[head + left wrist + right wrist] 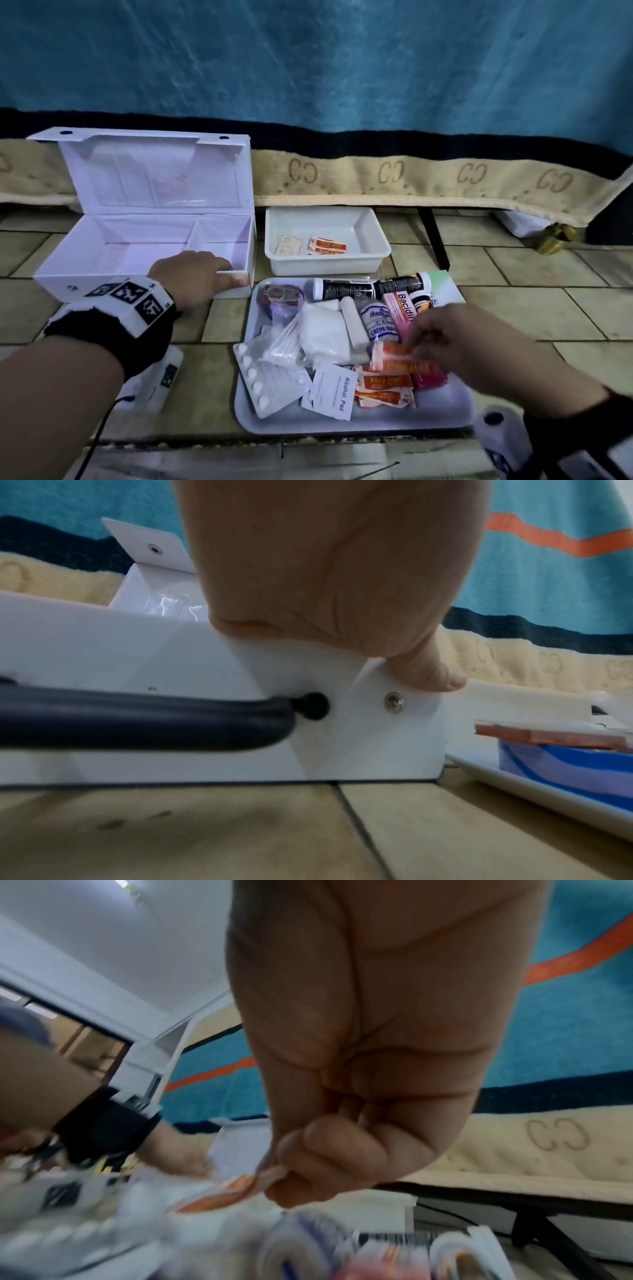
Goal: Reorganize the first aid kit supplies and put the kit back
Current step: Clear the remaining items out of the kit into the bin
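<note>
The white first aid box stands open and empty on the floor at the left, lid upright. My left hand grips its front right rim, thumb on the outside, fingers over the edge. My right hand pinches an orange-and-white plaster packet between thumb and fingers, just above the grey tray. The tray holds more orange packets, an alcohol pad, a pill strip, cotton swabs, gauze, a crepe bandage roll, a pink Bacidin box and black tubes.
A white plastic bin behind the tray holds a few plaster packets. A beige-trimmed blue blanket hangs over a bed edge along the back, with a dark bed leg. The floor is tiled.
</note>
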Available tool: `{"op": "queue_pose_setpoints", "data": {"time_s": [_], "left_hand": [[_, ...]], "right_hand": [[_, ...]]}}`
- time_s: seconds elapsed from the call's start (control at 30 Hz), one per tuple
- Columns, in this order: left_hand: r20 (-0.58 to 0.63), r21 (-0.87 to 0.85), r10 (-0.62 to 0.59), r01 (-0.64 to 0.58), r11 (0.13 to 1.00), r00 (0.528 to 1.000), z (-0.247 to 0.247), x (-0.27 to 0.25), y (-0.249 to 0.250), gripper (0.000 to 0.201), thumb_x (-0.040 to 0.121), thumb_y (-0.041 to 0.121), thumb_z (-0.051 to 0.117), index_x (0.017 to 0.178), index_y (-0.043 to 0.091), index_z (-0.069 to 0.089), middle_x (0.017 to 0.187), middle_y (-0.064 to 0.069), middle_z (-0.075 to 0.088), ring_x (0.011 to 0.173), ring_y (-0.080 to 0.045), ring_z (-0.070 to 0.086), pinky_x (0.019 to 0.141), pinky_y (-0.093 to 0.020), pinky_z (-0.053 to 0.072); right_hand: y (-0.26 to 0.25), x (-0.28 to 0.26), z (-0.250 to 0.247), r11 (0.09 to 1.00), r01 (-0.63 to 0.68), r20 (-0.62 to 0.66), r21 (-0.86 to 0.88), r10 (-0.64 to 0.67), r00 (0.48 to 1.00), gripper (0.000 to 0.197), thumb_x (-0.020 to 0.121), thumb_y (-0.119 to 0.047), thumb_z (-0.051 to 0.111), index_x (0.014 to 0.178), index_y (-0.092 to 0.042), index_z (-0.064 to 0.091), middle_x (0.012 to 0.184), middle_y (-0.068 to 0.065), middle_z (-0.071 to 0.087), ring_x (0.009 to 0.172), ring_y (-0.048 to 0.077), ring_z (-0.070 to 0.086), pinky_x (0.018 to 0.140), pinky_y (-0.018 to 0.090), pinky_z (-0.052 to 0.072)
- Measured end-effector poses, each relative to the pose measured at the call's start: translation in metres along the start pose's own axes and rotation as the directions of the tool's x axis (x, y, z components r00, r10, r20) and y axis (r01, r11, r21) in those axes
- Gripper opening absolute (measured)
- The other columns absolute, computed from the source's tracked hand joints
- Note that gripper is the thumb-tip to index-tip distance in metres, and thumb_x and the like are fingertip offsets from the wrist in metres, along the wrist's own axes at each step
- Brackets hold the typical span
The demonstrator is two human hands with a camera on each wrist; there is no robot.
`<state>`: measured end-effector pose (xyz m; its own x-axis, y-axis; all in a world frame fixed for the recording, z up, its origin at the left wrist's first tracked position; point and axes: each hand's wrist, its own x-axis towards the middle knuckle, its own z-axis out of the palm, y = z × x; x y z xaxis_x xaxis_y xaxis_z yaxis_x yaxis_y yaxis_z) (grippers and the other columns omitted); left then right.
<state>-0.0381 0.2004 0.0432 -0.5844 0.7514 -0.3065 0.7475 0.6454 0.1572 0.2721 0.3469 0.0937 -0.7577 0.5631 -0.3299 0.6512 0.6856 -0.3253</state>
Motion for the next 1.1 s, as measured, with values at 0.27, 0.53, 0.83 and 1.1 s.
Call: {"op": "queue_pose_setpoints", "data": {"time_s": [0.27,0.53,0.83,1.1], "left_hand": [[-0.006,-0.008,-0.009,0.009,1.0,1.0,0.001,0.0,0.0,0.048,0.082,0.072,0.036,0.081,0.031,0.061,0.091,0.005,0.06,0.093,-0.018,0.055,0.088,-0.04,0.046],[0.0,0.007,-0.021,0.021,1.0,1.0,0.0,-0.002,0.003,0.046,0.083,0.071,0.037,0.091,0.033,0.062,0.103,0.005,0.06,0.103,-0.018,0.053,0.088,-0.037,0.043],[0.009,0.016,-0.016,0.016,1.0,1.0,-0.002,-0.004,0.004,0.04,0.082,0.072,0.038,0.079,0.035,0.053,0.098,0.005,0.06,0.1,-0.019,0.054,0.088,-0.038,0.044],[-0.011,0.054,-0.003,0.003,0.999,1.0,0.001,-0.001,0.001,0.042,0.081,0.074,0.036,0.084,0.035,0.053,0.094,0.005,0.059,0.098,-0.019,0.055,0.077,-0.034,0.042]], "right_hand": [[-0.013,-0.006,0.044,0.988,-0.004,-0.063,-0.156,-0.006,0.998,0.024,0.085,-0.019,0.056,0.105,-0.028,0.063,0.106,-0.002,0.068,0.098,0.017,0.063,0.078,0.025,0.045],[-0.025,0.009,0.001,0.984,-0.044,-0.19,-0.171,0.011,0.982,0.021,0.083,-0.043,0.061,0.069,-0.03,0.052,0.073,-0.01,0.055,0.07,0.011,0.057,0.057,0.025,0.042],[-0.056,0.155,-0.049,0.883,0.053,-0.058,-0.466,-0.09,0.994,0.035,0.091,-0.033,0.056,0.117,-0.01,0.061,0.119,0.006,0.062,0.108,0.026,0.058,0.091,0.036,0.049],[-0.057,0.216,-0.021,0.833,0.11,0.062,-0.542,-0.091,0.994,0.042,0.084,-0.028,0.065,0.121,-0.011,0.057,0.121,0.012,0.06,0.11,0.03,0.058,0.09,0.037,0.048]]}}
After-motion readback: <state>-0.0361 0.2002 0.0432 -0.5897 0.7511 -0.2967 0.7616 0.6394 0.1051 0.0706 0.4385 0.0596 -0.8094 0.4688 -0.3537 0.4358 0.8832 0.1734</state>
